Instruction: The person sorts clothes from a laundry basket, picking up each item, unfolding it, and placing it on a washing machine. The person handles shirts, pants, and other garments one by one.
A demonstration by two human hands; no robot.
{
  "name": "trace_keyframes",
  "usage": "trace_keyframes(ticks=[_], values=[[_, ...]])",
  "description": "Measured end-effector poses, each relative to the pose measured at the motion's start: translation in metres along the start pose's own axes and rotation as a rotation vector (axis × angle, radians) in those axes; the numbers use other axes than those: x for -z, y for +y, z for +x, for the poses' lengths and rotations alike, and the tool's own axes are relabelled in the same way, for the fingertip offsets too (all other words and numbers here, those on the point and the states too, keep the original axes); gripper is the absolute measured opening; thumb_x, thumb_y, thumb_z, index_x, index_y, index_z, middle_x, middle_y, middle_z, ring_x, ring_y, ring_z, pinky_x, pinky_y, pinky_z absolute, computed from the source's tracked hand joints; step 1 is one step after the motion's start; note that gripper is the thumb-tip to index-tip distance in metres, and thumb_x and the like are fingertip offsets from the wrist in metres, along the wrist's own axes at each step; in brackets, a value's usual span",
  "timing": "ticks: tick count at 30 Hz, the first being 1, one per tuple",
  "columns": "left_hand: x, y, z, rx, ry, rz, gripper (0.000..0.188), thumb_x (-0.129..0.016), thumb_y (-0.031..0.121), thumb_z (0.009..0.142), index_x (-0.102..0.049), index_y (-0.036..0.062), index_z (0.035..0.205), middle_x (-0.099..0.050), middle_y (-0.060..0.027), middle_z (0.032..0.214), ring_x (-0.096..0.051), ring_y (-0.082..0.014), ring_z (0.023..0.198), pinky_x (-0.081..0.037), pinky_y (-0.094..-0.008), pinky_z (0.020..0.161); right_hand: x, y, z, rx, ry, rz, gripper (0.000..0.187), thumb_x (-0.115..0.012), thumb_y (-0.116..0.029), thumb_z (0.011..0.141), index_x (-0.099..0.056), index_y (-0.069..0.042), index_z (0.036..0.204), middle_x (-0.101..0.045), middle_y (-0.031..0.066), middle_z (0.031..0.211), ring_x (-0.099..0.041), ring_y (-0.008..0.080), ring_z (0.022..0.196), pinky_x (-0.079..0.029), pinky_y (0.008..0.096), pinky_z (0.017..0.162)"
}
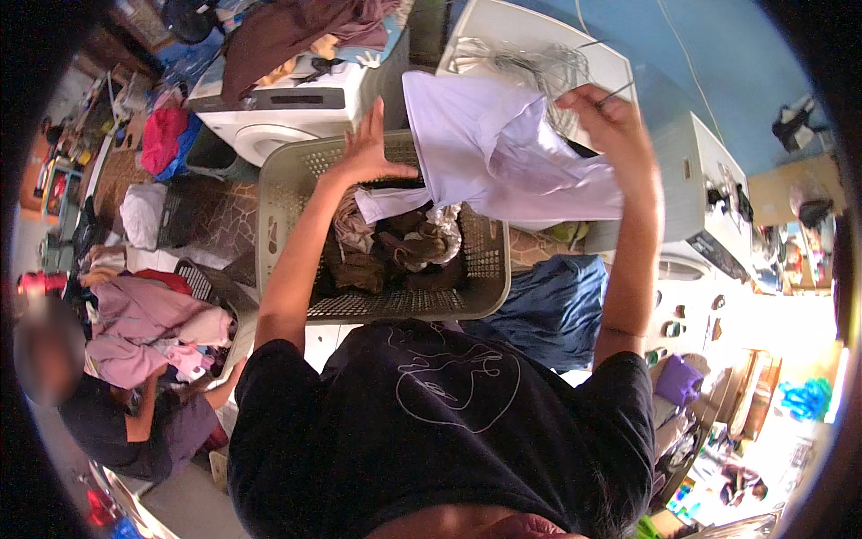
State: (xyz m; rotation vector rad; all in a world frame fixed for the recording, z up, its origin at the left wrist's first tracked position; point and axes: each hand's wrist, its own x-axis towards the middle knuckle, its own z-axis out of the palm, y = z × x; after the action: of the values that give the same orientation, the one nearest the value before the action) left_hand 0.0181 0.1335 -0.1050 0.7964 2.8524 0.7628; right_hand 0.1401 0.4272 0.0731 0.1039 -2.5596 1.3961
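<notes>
A white garment (471,148) hangs spread out above the far right side of a grey-green laundry basket (274,229). My right hand (612,126) is raised at the garment's right, its fingers closed round the thin dark hook of a clothes hanger (616,93); most of the hanger is hidden by the cloth. Fingers spread, my left hand (366,154) is over the basket's far left part. Its thumb points at the garment's left edge, and I cannot tell whether they touch. Brown and beige crumpled clothes (409,251) lie inside the basket.
Wire hangers (530,58) are heaped on a white machine ahead. Left of it, a front-loading washer (292,112) bears a maroon cloth (287,40). Dark blue fabric (557,301) lies right of the basket. At left, another person (148,413) sits beside piled pink clothes (153,328).
</notes>
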Motion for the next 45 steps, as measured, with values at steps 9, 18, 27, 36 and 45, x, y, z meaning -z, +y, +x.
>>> trace_keyframes(ticks=[9,18,27,36,45], values=[[-0.208,0.116,0.001,-0.447,-0.185,-0.115,0.133,-0.066,0.067,0.049,0.011,0.0015,0.134,0.015,-0.0273,0.137,0.016,-0.0386,0.128,0.005,-0.0604,0.097,0.155,-0.069,-0.063,-0.080,0.279,0.032,0.025,-0.046,-0.008,0.083,-0.055,0.002,0.105,-0.038,-0.0064,0.059,-0.024,0.0007,0.045,-0.016,0.0162,0.038],[-0.185,0.276,0.017,-0.472,0.004,-0.828,0.026,-0.057,0.019,0.073,-0.054,-0.0014,0.090,-0.060,-0.0192,0.081,-0.058,-0.0355,0.077,-0.045,-0.0402,0.066,0.257,-0.057,-0.161,-0.293,0.680,-0.346,0.030,-0.051,-0.025,0.086,-0.057,-0.006,0.108,-0.053,-0.0048,0.082,-0.029,-0.0009,0.055,-0.024,0.0134,0.052],[-0.082,0.454,-0.015,-0.770,-0.221,-1.627,0.024,-0.057,0.009,0.075,-0.056,0.0004,0.097,-0.059,-0.0054,0.093,-0.054,-0.0134,0.087,-0.044,-0.0270,0.076,0.271,-0.049,-0.241,-0.249,0.773,-0.596,0.037,-0.051,-0.024,0.086,-0.051,0.002,0.112,-0.033,-0.0082,0.067,-0.024,0.0019,0.057,-0.020,0.0173,0.050],[-0.230,0.380,-0.080,-0.496,-0.511,-1.353,0.021,-0.048,0.006,0.077,-0.056,-0.0002,0.095,-0.061,-0.0105,0.091,-0.057,-0.0180,0.085,-0.043,-0.0305,0.073,0.189,0.006,-0.295,-0.550,0.859,-0.514,0.024,-0.045,-0.019,0.085,-0.060,-0.008,0.098,-0.035,-0.0088,0.064,-0.026,0.0016,0.053,-0.021,0.0177,0.047],[-0.357,0.232,-0.195,-0.490,-1.055,-0.026,0.088,-0.068,0.042,0.063,-0.031,-0.0139,0.120,-0.030,-0.0300,0.127,-0.033,-0.0391,0.118,-0.032,-0.0406,0.095,0.061,0.208,-0.369,-0.707,0.759,0.380,0.015,-0.051,-0.014,0.083,-0.062,-0.006,0.089,-0.044,-0.0076,0.062,-0.038,0.0025,0.051,-0.032,0.0177,0.044]])
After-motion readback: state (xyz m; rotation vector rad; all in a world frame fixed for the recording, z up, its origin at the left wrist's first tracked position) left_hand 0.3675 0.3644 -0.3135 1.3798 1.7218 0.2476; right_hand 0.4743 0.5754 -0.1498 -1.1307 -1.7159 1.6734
